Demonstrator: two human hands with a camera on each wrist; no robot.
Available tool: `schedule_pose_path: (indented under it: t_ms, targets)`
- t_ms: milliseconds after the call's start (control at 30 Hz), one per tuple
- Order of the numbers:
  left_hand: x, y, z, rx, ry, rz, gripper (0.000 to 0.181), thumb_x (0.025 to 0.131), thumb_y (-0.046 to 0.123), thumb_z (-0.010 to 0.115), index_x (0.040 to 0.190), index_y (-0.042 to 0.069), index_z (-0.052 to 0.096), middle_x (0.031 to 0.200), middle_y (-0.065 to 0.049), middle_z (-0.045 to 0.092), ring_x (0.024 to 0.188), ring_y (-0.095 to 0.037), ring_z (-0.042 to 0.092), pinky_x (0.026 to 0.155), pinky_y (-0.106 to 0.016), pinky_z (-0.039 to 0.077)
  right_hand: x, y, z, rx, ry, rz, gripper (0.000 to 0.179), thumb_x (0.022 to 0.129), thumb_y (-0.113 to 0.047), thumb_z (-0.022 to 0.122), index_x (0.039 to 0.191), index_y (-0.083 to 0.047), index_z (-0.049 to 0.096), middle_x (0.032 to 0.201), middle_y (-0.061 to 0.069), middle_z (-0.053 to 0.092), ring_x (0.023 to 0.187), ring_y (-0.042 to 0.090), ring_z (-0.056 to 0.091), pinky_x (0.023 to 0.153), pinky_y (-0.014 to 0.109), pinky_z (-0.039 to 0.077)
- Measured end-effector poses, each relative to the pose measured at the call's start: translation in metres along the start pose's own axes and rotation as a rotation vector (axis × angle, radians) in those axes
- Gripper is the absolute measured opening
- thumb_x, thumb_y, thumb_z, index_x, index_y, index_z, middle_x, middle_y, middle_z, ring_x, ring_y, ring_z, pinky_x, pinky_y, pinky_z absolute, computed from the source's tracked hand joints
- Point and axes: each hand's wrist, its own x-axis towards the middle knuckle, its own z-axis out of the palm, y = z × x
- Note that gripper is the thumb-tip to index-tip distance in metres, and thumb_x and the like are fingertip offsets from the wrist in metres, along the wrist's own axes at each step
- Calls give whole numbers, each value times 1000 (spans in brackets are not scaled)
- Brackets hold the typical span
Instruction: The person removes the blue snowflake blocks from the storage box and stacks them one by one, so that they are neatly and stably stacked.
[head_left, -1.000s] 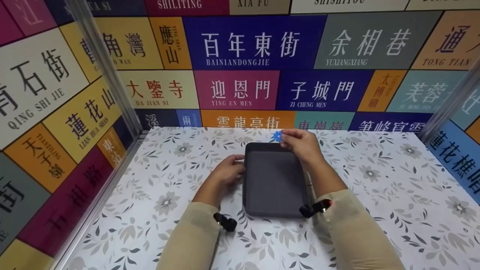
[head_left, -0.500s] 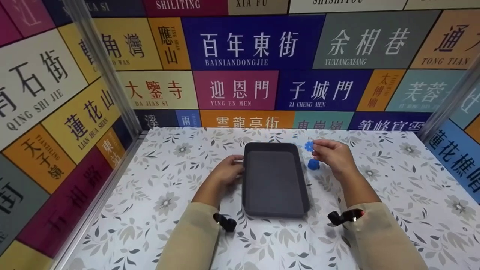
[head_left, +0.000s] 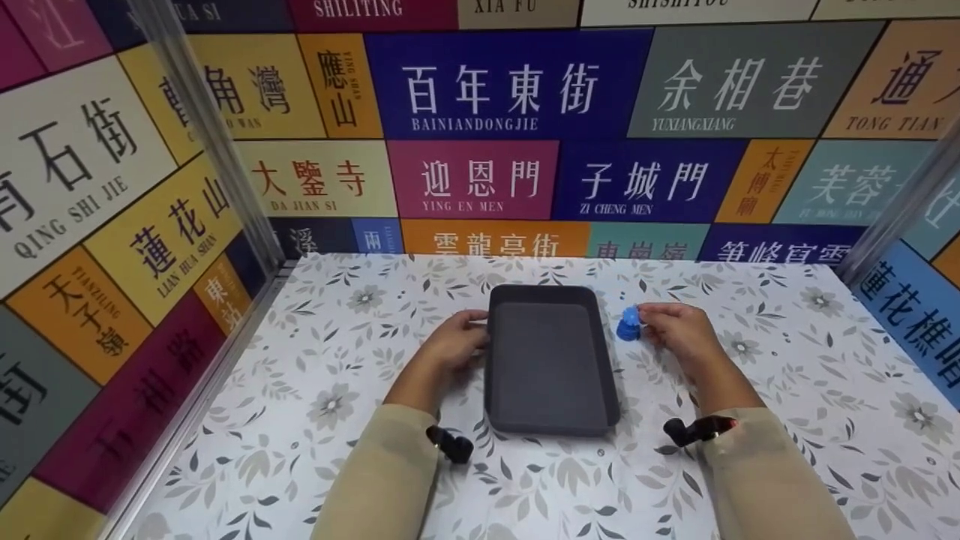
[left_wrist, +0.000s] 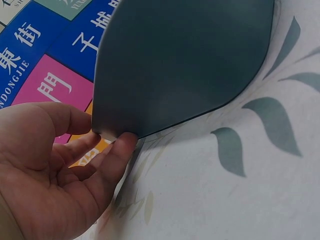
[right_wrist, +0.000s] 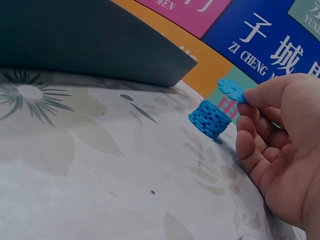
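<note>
My right hand [head_left: 679, 330] pinches a flat blue notched plastic disc [right_wrist: 231, 89] by its edge between thumb and index finger. Just below that disc, to the right of the tray, stands a short stack of similar blue discs [right_wrist: 209, 120]. The held disc is tilted, close over the stack. A dark grey rectangular tray [head_left: 551, 367] lies on the table with nothing in it. At its left side my left hand [head_left: 457, 341] grips the tray, with thumb and index fingertip at the wall's edge in the left wrist view.
A table [head_left: 285, 465] with a white leaf-and-flower cover spreads under everything. Behind it and at both sides stand walls [head_left: 510, 82] of colourful street-name panels. Clear uprights [head_left: 214, 135] mark the corners.
My right hand has carried the blue disc from beyond the tray's far rim to the right, then down over the blue stack. The left hand and the tray have stayed in place.
</note>
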Motion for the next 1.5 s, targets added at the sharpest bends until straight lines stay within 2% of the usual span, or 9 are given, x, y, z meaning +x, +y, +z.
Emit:
schedule_pose_path:
  t_ms: [100,300,533,767,967,1100,1333,1500]
  targets:
    - [0,0,0,-4,6,1,54,98,13,63,151,11,57,137,-14,69,113,-24,71,81,-28,58,1,2,0,-18,-2,-20,34,102,-24,73,130,-6,75,90,-15,76,82,5,66,73,22,57]
    - [-1,0,0,-92,-9,-10,56,97,6,60,152,10,55,137,-17,69,103,-24,71,72,-27,57,2,4,0,-45,-18,-40,35,102,-25,74,130,-4,75,88,-14,75,80,5,64,71,22,55]
    - [-4,1,-2,-47,10,-46,56,95,11,62,150,17,58,131,-12,68,88,-20,69,62,-29,49,2,3,1,-106,-4,-49,41,102,-28,73,133,-1,73,85,-16,74,79,4,63,71,22,54]
    - [-5,2,-1,-76,-9,-71,54,97,15,63,150,20,58,131,-11,68,82,-19,70,56,-29,45,0,3,1,-134,17,-42,47,102,-32,74,136,0,71,87,-16,73,81,5,62,72,22,54]
    - [-4,3,1,-66,-11,-54,55,96,12,62,150,18,58,131,-12,68,88,-20,70,58,-28,47,0,2,0,-172,35,-22,47,101,-32,74,136,-1,71,89,-15,72,83,6,62,73,21,55]
    - [-4,3,1,-61,-13,-54,55,96,12,63,150,18,58,130,-11,69,87,-20,69,57,-28,46,1,4,-1,-181,44,-18,46,102,-31,73,136,-1,71,90,-14,72,82,6,62,72,21,55]
    - [-1,1,3,-86,-12,-19,54,96,8,61,150,11,57,133,-14,70,103,-22,72,75,-27,59,0,4,-2,-222,58,-22,47,100,-35,76,134,-4,73,88,-18,73,79,3,63,71,21,55]
    - [0,0,1,-80,1,1,54,94,5,61,148,10,58,130,-15,69,100,-21,70,73,-27,58,0,2,1,-187,66,-19,48,100,-34,76,136,-4,72,88,-17,73,80,4,63,71,21,55]
